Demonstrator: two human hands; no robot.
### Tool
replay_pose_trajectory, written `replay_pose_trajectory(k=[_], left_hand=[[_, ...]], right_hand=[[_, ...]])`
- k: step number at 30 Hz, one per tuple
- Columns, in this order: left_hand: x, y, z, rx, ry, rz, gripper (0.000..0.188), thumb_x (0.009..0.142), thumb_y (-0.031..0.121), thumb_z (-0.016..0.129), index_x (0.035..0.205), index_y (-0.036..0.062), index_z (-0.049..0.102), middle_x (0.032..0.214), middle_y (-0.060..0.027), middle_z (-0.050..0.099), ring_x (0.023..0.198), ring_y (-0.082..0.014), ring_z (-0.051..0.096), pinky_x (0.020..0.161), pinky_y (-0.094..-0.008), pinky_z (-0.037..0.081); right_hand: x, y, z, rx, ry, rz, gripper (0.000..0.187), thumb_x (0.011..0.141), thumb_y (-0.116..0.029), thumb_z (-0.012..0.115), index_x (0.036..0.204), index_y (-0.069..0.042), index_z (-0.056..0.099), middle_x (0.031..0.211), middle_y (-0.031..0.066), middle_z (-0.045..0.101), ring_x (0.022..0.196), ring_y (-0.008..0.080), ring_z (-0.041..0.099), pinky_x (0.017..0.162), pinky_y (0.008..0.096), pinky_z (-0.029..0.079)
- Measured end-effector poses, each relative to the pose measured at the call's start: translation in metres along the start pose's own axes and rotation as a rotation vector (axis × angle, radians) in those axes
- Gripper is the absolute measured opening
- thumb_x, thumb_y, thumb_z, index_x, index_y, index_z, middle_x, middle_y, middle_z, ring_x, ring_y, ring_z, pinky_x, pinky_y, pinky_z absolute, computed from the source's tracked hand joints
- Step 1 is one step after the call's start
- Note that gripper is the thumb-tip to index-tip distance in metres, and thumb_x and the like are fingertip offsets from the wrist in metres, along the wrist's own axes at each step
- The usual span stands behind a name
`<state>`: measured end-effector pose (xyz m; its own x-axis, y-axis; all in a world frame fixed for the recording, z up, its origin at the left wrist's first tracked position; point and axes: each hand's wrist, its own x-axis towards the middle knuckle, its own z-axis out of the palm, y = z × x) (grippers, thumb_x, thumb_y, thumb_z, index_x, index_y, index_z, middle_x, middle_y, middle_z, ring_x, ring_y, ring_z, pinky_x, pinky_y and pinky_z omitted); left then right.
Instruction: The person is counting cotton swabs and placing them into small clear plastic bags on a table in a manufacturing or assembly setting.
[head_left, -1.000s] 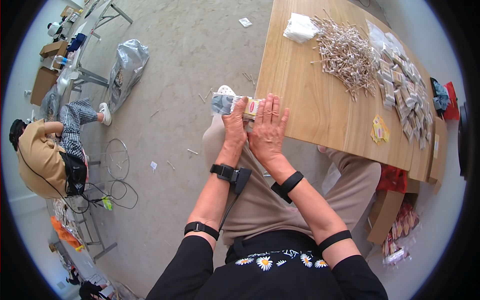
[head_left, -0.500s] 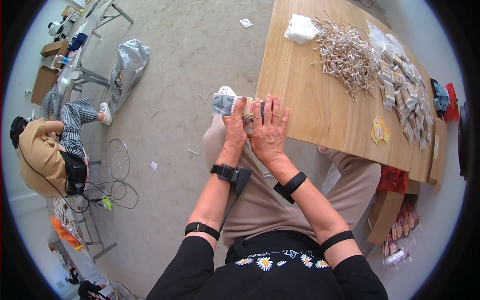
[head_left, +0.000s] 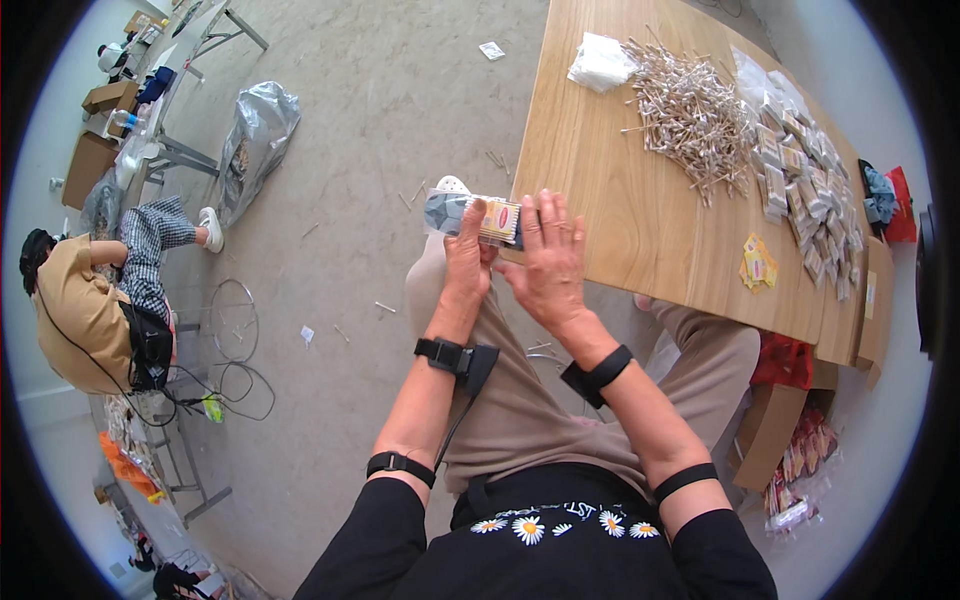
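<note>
Over my left knee, just off the near left corner of the table, my left hand is wrapped round a clear packet of cotton swabs with a yellow label. The packet's loose clear plastic end sticks out to the left of my thumb. My right hand is stretched out flat at the packet's right end, its fingers straight. Whether its palm touches the packet cannot be made out. Farther right on the table are a pile of loose cotton swabs and several yellow label cards.
The wooden table bears clear bags and a heap of filled swab packets on its right. An open carton stands below. At left, a person sits near a grey plastic sack. Stray swabs lie on the floor.
My right hand has drawn slightly right and its fingers have shifted off the label, so more of the packet shows. My left hand keeps its hold on the packet.
</note>
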<state>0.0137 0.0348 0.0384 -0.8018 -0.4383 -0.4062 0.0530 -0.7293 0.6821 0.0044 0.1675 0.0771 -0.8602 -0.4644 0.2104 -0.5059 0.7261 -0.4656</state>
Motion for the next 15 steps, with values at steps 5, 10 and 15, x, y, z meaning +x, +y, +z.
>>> replay_pose_trajectory(k=[5,10,15], left_hand=[[-0.024,0.015,0.000,0.062,-0.047,-0.216,0.034,0.094,0.042,0.070,0.096,0.0118,0.055,0.061,0.0044,0.044,0.050,-0.0069,0.039,0.050,-0.0249,0.032],[-0.063,0.023,-0.014,0.142,-0.087,-0.234,0.021,0.098,0.029,0.063,0.095,0.0110,0.053,0.063,0.0040,0.043,0.051,-0.0065,0.036,0.050,-0.0248,0.031],[-0.086,0.035,-0.003,0.430,-0.134,-0.191,0.012,0.097,0.017,0.063,0.094,0.0101,0.053,0.065,0.0060,0.043,0.054,-0.0037,0.037,0.051,-0.0224,0.029]], right_hand=[[0.042,0.062,-0.030,-0.199,0.101,0.031,0.079,0.086,-0.046,0.070,0.148,-0.005,0.043,0.156,0.0196,0.035,0.149,0.0386,0.024,0.117,0.0637,0.018],[0.116,0.108,-0.043,-0.514,-0.013,0.145,0.072,0.097,-0.059,0.048,0.151,-0.013,0.042,0.161,0.0145,0.030,0.152,0.0362,0.017,0.119,0.0626,0.012],[0.117,0.143,-0.048,-0.465,-0.068,0.215,0.072,0.098,-0.055,0.050,0.150,-0.005,0.041,0.160,0.0160,0.031,0.152,0.0350,0.018,0.120,0.0594,0.014]])
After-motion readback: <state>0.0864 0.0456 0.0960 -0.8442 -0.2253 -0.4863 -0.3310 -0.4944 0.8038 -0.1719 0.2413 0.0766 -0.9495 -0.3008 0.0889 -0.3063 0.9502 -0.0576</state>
